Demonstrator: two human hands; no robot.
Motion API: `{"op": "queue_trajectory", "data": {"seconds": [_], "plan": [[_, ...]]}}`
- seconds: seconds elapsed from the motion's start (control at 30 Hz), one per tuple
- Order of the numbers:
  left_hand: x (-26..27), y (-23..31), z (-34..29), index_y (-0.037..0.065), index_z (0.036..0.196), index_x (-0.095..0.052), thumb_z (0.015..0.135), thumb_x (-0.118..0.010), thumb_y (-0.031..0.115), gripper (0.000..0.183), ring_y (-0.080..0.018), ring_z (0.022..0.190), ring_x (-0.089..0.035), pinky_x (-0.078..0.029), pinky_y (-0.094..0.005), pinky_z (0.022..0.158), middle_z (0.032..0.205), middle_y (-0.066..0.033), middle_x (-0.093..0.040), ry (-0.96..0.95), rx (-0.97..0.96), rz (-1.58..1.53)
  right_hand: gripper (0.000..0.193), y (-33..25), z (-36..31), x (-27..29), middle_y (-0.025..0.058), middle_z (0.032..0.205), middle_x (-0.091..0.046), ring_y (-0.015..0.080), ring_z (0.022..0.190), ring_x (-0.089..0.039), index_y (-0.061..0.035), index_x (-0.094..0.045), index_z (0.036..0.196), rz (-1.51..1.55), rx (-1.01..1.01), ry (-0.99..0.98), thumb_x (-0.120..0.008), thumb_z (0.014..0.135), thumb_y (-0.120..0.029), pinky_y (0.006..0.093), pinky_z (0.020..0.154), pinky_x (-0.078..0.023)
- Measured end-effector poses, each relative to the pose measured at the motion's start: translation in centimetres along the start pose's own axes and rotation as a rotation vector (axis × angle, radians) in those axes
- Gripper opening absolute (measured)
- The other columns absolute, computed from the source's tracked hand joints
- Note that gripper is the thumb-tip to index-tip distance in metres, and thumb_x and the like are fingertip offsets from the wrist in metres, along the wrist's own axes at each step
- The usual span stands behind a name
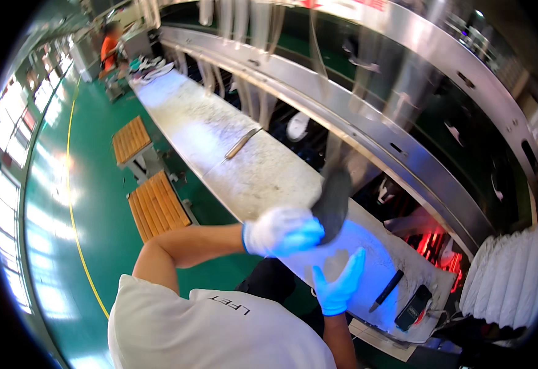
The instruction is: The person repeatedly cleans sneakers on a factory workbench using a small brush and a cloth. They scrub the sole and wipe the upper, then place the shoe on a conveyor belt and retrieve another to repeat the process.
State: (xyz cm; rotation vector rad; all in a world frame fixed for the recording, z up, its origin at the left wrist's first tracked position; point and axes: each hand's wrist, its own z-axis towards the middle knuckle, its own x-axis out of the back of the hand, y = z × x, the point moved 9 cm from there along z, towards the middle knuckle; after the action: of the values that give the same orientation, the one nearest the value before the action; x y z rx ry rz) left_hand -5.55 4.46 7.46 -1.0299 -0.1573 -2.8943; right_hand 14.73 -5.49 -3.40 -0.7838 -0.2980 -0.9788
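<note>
Over the pale worktop (269, 172), my left hand (284, 232), in a white glove lit blue, is closed on one end of a dark shoe sole (333, 206). The sole is tilted up and blurred, so its details cannot be made out. Below it and to the right, my right hand (340, 284), also gloved, has its thumb and fingers spread and holds nothing. To the right of that hand, a black-handled tool (386, 291) lies on the blue-lit part of the worktop, beside a dark phone (413, 307).
A brown-handled tool (242, 143) lies farther up the worktop. Along the far side runs a metal conveyor machine (367, 117) with hanging clear strips and shoes inside. A white ribbed duct (515, 273) stands at right. Slatted wooden stools (158, 206) stand at left; a person in orange (109, 48) is far off.
</note>
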Motion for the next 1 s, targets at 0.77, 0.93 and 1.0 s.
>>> {"op": "queue_trajectory", "data": {"seconds": [0.77,0.93,1.0], "plan": [[32.8,-76.4,-37.1,0.007,0.137,-0.078,0.112,-0.057,0.035,0.043,-0.0321,0.120,-0.079,-0.060,-0.0485,0.102,0.136,-0.0189,-0.080,-0.947,0.965,1.548,0.080,3.9,-1.9,-7.9,0.0237,0.157,-0.064,0.0647,0.144,-0.054,-0.0055,-0.073,0.142,-0.085,-0.008,-0.532,-0.054,0.108,-0.075,0.0713,0.114,-0.049],[13.4,-79.4,-32.4,0.004,0.139,-0.076,0.106,-0.065,0.039,0.049,-0.0333,0.119,-0.078,-0.060,-0.0478,0.101,0.135,-0.0194,-0.080,-0.585,1.345,0.989,0.081,0.6,-4.3,-6.0,0.0219,0.157,-0.066,0.0640,0.143,-0.054,-0.0115,-0.074,0.145,-0.290,-0.258,-0.688,-0.075,0.090,-0.070,0.0709,0.113,-0.050],[15.6,-79.4,-33.2,0.003,0.140,-0.075,0.104,-0.068,0.040,0.052,-0.0338,0.118,-0.078,-0.060,-0.0475,0.100,0.134,-0.0196,-0.081,-0.548,1.371,1.034,0.081,1.1,-2.8,-6.6,0.0213,0.161,-0.063,0.0638,0.146,-0.052,-0.0126,-0.073,0.149,-0.222,-0.243,-0.700,-0.081,0.086,-0.063,0.0709,0.116,-0.049]]}}
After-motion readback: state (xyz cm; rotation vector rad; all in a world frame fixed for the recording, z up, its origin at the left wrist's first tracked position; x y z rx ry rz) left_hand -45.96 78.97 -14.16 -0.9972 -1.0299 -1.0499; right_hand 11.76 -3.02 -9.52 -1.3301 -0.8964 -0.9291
